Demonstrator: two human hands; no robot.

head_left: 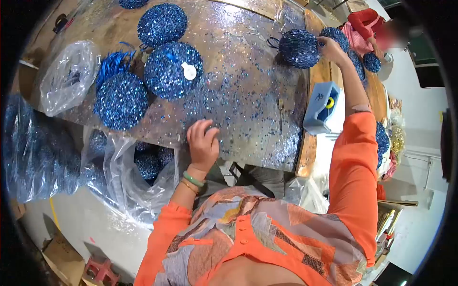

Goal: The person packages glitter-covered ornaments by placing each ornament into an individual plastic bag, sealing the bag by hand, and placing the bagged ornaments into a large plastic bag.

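Note:
My right hand point(332, 50) reaches out to the far right of the table, its fingers closed at the side of a blue glitter ball point(299, 48) that has a dark loop on its left. Near the front edge, my left hand point(203, 145) hovers with fingers apart and holds nothing. Ahead of it on the left lie more glitter balls: one with a round white tag point(173, 70), one behind it point(162, 25), and one nearer the edge point(121, 101) beside blue tinsel strands point(113, 64). Loose blue glitter covers the table point(229, 107).
A light blue box point(321, 107) holding a yellow roll stands at the right. A clear plastic bag point(69, 78) lies at the left, and open bags with glitter balls point(147, 164) hang below the front edge. Another person point(365, 28) is at the far right beside more balls.

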